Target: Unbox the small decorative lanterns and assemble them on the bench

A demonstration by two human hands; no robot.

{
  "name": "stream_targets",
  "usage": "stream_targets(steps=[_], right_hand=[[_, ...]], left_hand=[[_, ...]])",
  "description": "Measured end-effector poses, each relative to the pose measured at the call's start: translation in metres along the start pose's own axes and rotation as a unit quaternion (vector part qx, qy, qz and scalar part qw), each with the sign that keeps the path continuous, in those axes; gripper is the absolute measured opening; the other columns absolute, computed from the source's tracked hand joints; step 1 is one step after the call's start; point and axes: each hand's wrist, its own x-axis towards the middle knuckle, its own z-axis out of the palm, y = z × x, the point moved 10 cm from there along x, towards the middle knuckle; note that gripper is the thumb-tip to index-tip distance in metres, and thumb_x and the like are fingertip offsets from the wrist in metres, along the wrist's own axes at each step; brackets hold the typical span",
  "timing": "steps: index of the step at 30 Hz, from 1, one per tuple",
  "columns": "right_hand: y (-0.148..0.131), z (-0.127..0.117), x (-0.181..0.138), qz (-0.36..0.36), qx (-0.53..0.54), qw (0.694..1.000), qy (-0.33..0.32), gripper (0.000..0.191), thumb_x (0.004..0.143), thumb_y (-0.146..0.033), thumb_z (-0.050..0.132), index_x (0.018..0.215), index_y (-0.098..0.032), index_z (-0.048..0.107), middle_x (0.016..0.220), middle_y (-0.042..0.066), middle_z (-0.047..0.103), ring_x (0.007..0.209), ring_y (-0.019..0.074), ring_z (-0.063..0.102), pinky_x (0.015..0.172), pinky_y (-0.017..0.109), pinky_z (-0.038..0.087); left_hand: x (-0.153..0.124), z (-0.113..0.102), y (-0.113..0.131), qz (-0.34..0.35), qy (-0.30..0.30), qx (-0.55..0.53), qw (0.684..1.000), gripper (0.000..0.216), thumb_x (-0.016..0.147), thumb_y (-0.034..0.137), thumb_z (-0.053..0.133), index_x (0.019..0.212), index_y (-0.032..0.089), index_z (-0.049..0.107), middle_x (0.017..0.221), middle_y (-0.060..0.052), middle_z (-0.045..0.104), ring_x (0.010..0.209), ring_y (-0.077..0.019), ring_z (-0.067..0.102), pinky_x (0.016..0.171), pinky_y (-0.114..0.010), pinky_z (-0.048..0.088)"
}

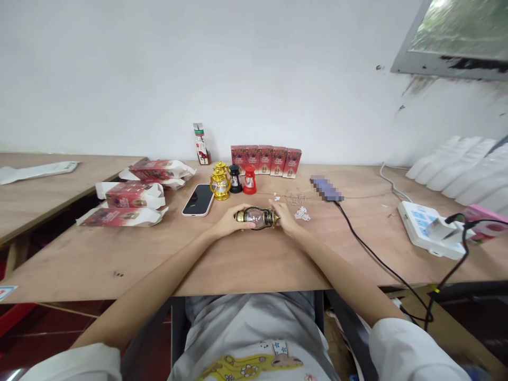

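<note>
A small bronze-coloured toy lantern (257, 217) with a clear middle lies sideways above the table's near half. Closed round its base end is my left hand (228, 222), the thumb along the clear part. My right hand (286, 218) grips the pointed cap end, its fingers partly hidden behind it. Beyond the hands stand two gold lanterns (220, 186), a black lantern (235, 180) and a red lantern (250, 181). Right of them lie thin wire pieces (296, 198) and small white pieces (302, 214), near my right hand.
Red printed boxes (265, 160) stand in a row by the wall. Opened boxes (133, 196) lie at the left, near a phone (198, 200). A second phone (326, 189) trails a black cable. A white power strip (428, 230) and white stacked pieces (456, 169) are at the right.
</note>
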Motion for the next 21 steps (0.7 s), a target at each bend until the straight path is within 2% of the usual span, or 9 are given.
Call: stream_targets(steps=[3,9,11,14,16,18,21], right_hand=[[0.013,0.008,-0.004,0.064,0.039,0.997,-0.004,0.047,0.062,-0.06,0.064,0.059,-0.021,0.039,0.047,-0.009,0.036,0.039,0.0053,0.032,0.038,0.02,0.022],[0.01,0.005,-0.002,0.06,0.08,0.995,-0.003,0.047,0.057,-0.053,0.068,0.054,-0.022,0.033,0.043,-0.01,0.032,0.035,0.0042,0.028,0.035,0.019,0.017],[0.007,0.003,-0.002,0.053,0.092,0.994,-0.003,0.048,0.061,-0.052,0.068,0.052,-0.022,0.031,0.041,-0.011,0.027,0.033,0.0035,0.024,0.035,0.019,0.014],[-0.002,0.014,-0.005,0.023,0.125,0.991,-0.051,0.054,0.066,-0.052,0.066,0.05,-0.023,0.024,0.039,-0.013,0.016,0.032,0.002,0.014,0.035,0.019,0.011],[-0.006,0.02,-0.007,0.003,0.138,0.988,-0.069,0.056,0.068,-0.052,0.065,0.049,-0.023,0.021,0.039,-0.013,0.015,0.033,0.0017,0.013,0.035,0.018,0.011],[-0.007,0.017,-0.004,-0.01,0.146,0.988,-0.047,0.055,0.071,-0.051,0.064,0.05,-0.023,0.021,0.04,-0.012,0.016,0.034,0.002,0.014,0.035,0.018,0.011],[-0.006,-0.012,0.007,-0.023,0.156,0.986,0.06,0.048,0.08,-0.048,0.055,0.054,-0.023,0.023,0.043,-0.012,0.018,0.036,0.0032,0.015,0.035,0.018,0.013]], left_hand=[[0.0,0.001,0.001,0.016,-0.008,0.023,1.0,0.053,0.057,0.039,0.078,0.103,0.017,0.065,0.093,-0.005,0.068,0.075,-0.0183,0.063,0.065,-0.028,0.052],[0.0,-0.002,0.005,0.035,-0.008,0.054,0.998,0.053,0.059,0.041,0.079,0.104,0.017,0.065,0.102,-0.006,0.069,0.094,-0.024,0.063,0.086,-0.036,0.049],[0.001,-0.01,0.005,0.039,0.023,0.074,0.996,0.052,0.06,0.043,0.078,0.103,0.017,0.065,0.102,-0.007,0.068,0.095,-0.0244,0.062,0.088,-0.037,0.048],[0.002,-0.026,0.002,0.043,0.084,0.102,0.99,0.051,0.063,0.046,0.077,0.103,0.016,0.064,0.101,-0.007,0.068,0.095,-0.0241,0.061,0.088,-0.038,0.047],[0.003,-0.034,-0.003,0.039,0.114,0.101,0.988,0.052,0.064,0.047,0.076,0.104,0.017,0.064,0.103,-0.007,0.067,0.095,-0.0234,0.061,0.088,-0.037,0.047],[0.004,-0.041,-0.01,0.025,0.14,0.083,0.986,0.055,0.063,0.049,0.075,0.106,0.018,0.061,0.106,-0.006,0.066,0.095,-0.0223,0.06,0.087,-0.036,0.048],[0.002,-0.052,-0.022,-0.002,0.188,0.066,0.98,0.06,0.061,0.05,0.077,0.108,0.019,0.057,0.108,-0.005,0.064,0.096,-0.0221,0.06,0.086,-0.036,0.048]])
